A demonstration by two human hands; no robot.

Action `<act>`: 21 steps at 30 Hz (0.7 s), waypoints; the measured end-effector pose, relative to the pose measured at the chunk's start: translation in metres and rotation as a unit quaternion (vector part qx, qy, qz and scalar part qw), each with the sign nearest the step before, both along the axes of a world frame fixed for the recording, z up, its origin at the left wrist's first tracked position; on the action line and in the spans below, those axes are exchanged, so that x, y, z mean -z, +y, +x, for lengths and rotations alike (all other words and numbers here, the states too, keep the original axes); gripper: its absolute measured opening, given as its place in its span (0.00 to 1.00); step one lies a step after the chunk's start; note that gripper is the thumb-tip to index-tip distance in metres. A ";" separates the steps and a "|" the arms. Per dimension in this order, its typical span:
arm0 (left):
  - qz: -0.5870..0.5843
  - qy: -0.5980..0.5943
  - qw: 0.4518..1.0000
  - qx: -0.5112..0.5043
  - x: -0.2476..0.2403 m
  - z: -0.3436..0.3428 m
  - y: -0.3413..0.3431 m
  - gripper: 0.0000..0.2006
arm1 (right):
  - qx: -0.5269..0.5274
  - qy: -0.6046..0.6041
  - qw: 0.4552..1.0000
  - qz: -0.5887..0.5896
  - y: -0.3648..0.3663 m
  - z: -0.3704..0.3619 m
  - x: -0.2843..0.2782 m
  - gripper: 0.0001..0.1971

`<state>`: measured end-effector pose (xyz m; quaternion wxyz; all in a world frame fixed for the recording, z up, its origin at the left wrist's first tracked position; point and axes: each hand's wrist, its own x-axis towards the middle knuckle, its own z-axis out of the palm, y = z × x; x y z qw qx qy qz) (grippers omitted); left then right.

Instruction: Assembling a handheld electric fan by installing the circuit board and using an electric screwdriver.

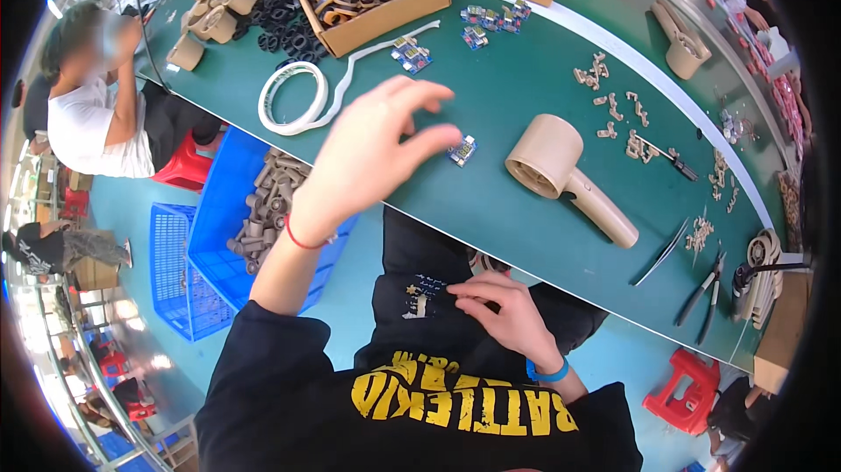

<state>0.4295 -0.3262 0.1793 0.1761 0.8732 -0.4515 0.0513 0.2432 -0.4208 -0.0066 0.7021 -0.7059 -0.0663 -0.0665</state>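
Note:
My left hand (377, 143) reaches over the green table (385, 183), fingers curved and thumb apart, with nothing in it. Just beyond the thumb tip lies a small blue circuit board (462, 150). My right hand (501, 307) hovers above my lap, fingers stretched out and the thumb slightly apart; I see nothing in it. On the table to the right rests a beige handheld fan housing (547, 156), its round head to the left and its handle angled toward the near right.
Cardboard box (377, 21) of rings, more circuit boards (495, 18) and a tape roll (293, 97) lie beyond. Small beige parts (638, 148), a screwdriver (679, 163), tweezers (661, 251) and pliers (703, 292) lie right. A blue bin (219, 235) stands left; a co-worker (105, 113) sits far left.

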 end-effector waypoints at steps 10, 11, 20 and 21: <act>-0.055 -0.024 0.997 0.046 0.010 -0.028 0.002 0.18 | 0.091 -0.158 0.969 0.164 -0.036 -0.005 -0.078 0.07; -0.082 0.021 0.995 0.054 0.008 -0.036 0.000 0.19 | 0.114 -0.152 0.969 0.157 -0.042 -0.001 -0.083 0.07; -0.147 0.107 0.977 0.111 -0.009 -0.064 0.009 0.28 | 0.086 -0.131 0.937 0.313 -0.050 0.035 -0.104 0.11; -0.194 0.146 0.965 0.098 -0.007 -0.065 0.008 0.27 | 0.086 -0.131 0.937 0.313 -0.050 0.037 -0.103 0.11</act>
